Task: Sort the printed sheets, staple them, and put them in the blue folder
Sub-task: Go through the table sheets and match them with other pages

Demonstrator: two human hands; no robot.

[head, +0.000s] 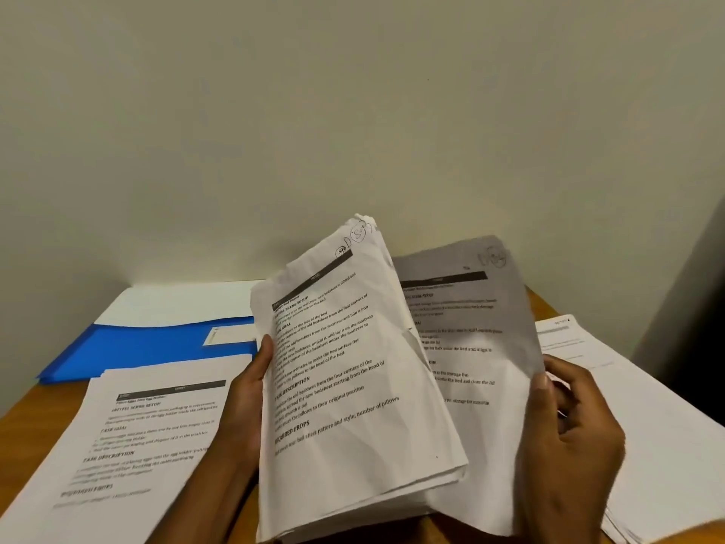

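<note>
My left hand (245, 398) grips a crumpled stack of printed sheets (345, 386) by its left edge, thumb on the front page, held up above the table. My right hand (569, 437) pinches the right edge of a single printed sheet (470, 347) pulled out to the right behind that stack. The blue folder (149, 349) lies flat on the table at the back left, with a white label on it and white paper (176, 304) sticking out behind it. No stapler is in view.
Another pile of printed sheets (129, 445) lies on the wooden table (23, 426) at the front left, overlapping the folder's near edge. More white sheets (647, 426) lie at the right. A pale wall stands close behind; a dark surface rises at the far right.
</note>
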